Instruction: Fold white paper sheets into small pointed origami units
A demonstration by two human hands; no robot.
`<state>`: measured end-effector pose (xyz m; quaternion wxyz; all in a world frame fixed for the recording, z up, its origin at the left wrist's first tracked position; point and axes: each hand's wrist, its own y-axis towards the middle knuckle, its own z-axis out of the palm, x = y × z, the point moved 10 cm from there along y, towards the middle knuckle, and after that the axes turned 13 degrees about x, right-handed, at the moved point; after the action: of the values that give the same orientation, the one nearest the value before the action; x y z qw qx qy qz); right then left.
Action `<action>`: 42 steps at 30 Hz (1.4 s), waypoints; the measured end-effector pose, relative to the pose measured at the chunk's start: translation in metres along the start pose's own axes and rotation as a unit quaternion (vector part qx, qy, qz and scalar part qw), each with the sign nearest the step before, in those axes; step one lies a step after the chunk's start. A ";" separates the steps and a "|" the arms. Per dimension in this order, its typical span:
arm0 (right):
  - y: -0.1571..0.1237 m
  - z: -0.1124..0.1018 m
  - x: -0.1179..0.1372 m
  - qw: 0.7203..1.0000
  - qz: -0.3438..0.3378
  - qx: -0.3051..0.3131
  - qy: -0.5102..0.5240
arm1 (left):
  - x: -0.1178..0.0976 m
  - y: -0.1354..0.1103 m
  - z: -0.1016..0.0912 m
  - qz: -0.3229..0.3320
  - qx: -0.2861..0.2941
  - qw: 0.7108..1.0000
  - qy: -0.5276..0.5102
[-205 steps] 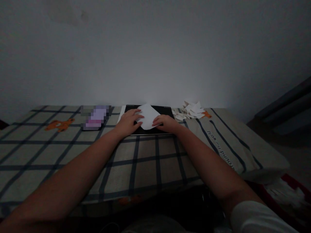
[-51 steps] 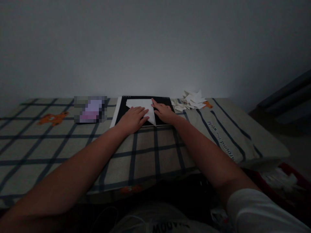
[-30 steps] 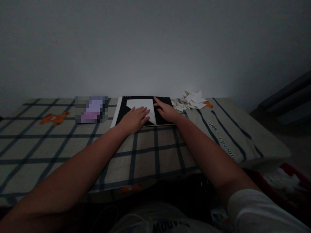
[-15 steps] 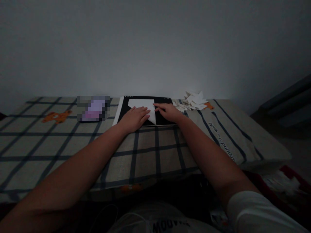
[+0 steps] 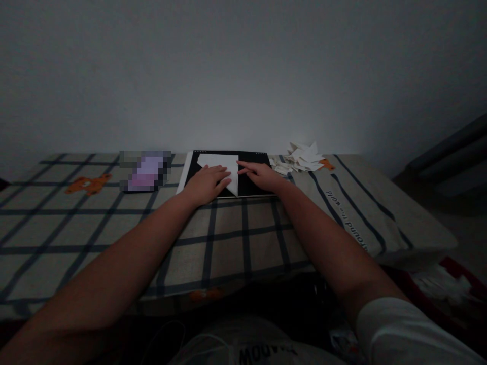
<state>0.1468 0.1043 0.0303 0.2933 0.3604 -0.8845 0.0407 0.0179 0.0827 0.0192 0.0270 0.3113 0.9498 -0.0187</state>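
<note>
Checked tablecloth (image 5: 227,220) meets a grey wall (image 5: 236,76) behind the white paper (image 5: 231,162).

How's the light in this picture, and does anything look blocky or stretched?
Head view: dim and greyish, with the white paper under the left hand among the brightest things; head view: coarse pixel blocks cover the purple object; head view: the forearms look stretched toward the lower corners, perhaps from a wide lens.
</note>
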 end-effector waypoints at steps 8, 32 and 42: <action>0.003 0.001 -0.005 1.000 0.009 -0.011 -0.027 | -0.002 0.001 0.002 0.001 0.013 1.000 0.005; 0.003 0.009 -0.004 0.998 0.000 0.012 -0.054 | -0.001 0.003 0.008 -0.001 0.031 1.000 -0.003; 0.005 0.009 -0.012 0.999 -0.016 -0.005 -0.044 | -0.003 0.003 0.010 -0.018 0.059 0.998 0.011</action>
<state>0.1462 0.1128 0.0174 0.2562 0.3743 -0.8911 0.0154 0.0226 0.0827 0.0095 -0.0021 0.2955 0.9526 -0.0721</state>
